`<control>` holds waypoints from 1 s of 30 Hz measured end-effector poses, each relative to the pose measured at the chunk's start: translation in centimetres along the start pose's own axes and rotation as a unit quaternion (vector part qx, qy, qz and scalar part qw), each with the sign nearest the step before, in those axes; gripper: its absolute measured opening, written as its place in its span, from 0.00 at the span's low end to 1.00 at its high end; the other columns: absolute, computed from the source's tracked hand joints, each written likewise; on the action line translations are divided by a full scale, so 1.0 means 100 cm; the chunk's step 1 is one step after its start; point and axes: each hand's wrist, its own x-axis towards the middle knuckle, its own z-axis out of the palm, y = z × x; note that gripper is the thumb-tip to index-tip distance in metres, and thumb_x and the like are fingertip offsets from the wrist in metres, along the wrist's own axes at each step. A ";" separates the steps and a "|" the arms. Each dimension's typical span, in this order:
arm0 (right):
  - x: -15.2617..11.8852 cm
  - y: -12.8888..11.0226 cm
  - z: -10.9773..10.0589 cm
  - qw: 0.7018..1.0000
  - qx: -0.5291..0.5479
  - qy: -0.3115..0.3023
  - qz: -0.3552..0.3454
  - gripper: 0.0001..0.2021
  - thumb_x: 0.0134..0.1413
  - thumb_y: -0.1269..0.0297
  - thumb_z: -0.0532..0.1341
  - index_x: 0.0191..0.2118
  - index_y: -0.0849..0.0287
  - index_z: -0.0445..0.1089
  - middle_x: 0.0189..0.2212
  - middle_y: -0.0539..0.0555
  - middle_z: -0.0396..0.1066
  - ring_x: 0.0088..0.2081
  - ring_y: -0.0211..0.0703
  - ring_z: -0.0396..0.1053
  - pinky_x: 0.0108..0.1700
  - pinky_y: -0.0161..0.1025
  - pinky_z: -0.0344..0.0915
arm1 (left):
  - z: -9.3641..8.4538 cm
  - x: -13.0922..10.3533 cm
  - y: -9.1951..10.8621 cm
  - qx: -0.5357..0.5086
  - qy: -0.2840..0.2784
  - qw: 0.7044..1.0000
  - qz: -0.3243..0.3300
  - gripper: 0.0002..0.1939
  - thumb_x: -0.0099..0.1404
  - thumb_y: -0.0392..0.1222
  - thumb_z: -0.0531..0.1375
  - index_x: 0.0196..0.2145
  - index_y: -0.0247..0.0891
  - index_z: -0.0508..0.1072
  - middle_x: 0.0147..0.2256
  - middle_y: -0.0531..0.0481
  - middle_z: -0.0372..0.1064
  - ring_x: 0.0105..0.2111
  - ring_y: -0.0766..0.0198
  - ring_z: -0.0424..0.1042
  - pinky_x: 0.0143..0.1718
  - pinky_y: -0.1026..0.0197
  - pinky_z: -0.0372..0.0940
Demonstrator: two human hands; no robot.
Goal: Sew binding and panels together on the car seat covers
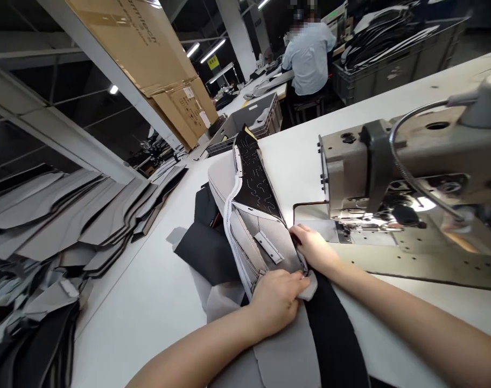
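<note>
A long sewn piece of grey and black fabric (265,226) lies on the white table, its black end with pale wavy stitching pointing away. White edging runs along its left side, and a pale strip with small holes sits on its grey part. My left hand (276,299) is closed on the grey fabric near a small light tab. Just above and to the right, my right hand (312,245) grips the fabric's right edge, its fingertips partly hidden. Black and grey flaps spread beneath and below both hands.
A sewing machine (374,161) stands close on the right, its lamp lit. Stacks of grey panels (88,210) lie left. Beyond are a cardboard box (148,48), a grey crate (265,116), a seated person and a bin (402,73) of black pieces.
</note>
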 end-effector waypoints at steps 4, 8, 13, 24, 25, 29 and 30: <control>-0.049 0.003 -0.056 0.991 -0.065 -0.072 -0.090 0.17 0.54 0.70 0.49 0.46 0.55 0.69 0.37 0.56 0.70 0.40 0.47 0.67 0.44 0.44 0.62 | 0.006 0.015 0.004 0.063 0.040 0.996 0.044 0.19 0.61 0.32 0.51 0.50 0.38 0.68 0.49 0.49 0.69 0.40 0.59 0.70 0.40 0.56 0.68; -0.093 0.001 -0.103 0.911 -0.190 -0.222 -0.291 0.29 0.46 0.76 0.52 0.56 0.50 0.63 0.58 0.54 0.58 0.59 0.48 0.55 0.59 0.50 0.52 | 0.003 0.052 -0.007 0.080 0.042 0.993 0.074 0.17 0.63 0.32 0.50 0.48 0.36 0.68 0.46 0.47 0.70 0.40 0.60 0.69 0.42 0.58 0.66; -0.097 0.003 -0.101 0.882 -0.257 -0.262 -0.297 0.35 0.40 0.75 0.53 0.59 0.48 0.58 0.60 0.49 0.57 0.61 0.50 0.51 0.62 0.58 0.44 | -0.008 0.111 -0.031 0.089 0.010 0.988 0.130 0.19 0.60 0.29 0.50 0.48 0.35 0.70 0.46 0.48 0.70 0.45 0.61 0.67 0.49 0.59 0.62; -0.093 0.025 -0.063 0.886 -0.337 -0.040 -0.317 0.14 0.52 0.70 0.57 0.45 0.62 0.69 0.51 0.62 0.67 0.53 0.59 0.62 0.52 0.56 0.59 | -0.019 0.129 -0.009 0.131 -0.013 0.977 0.166 0.16 0.60 0.32 0.52 0.45 0.35 0.71 0.47 0.46 0.69 0.51 0.60 0.65 0.57 0.57 0.56; -0.096 0.026 -0.067 0.884 -0.342 -0.043 -0.317 0.14 0.52 0.70 0.57 0.45 0.63 0.69 0.51 0.62 0.67 0.53 0.60 0.61 0.52 0.57 0.58 | -0.018 0.130 -0.004 0.132 -0.014 0.977 0.168 0.16 0.60 0.32 0.51 0.45 0.35 0.71 0.48 0.46 0.69 0.51 0.60 0.64 0.57 0.57 0.55; -0.106 0.027 -0.076 0.886 -0.348 -0.048 -0.303 0.12 0.53 0.68 0.58 0.45 0.63 0.69 0.52 0.63 0.65 0.56 0.62 0.58 0.55 0.59 0.55 | -0.015 0.137 0.011 0.142 -0.013 0.976 0.165 0.15 0.61 0.32 0.50 0.43 0.33 0.71 0.45 0.45 0.70 0.50 0.59 0.65 0.58 0.57 0.55; -0.107 0.026 -0.077 0.885 -0.349 -0.046 -0.304 0.12 0.53 0.68 0.58 0.44 0.63 0.69 0.52 0.63 0.66 0.55 0.62 0.59 0.55 0.59 0.55 | -0.014 0.138 0.014 0.146 -0.009 0.976 0.164 0.14 0.61 0.31 0.50 0.42 0.32 0.71 0.44 0.45 0.70 0.50 0.59 0.65 0.58 0.57 0.55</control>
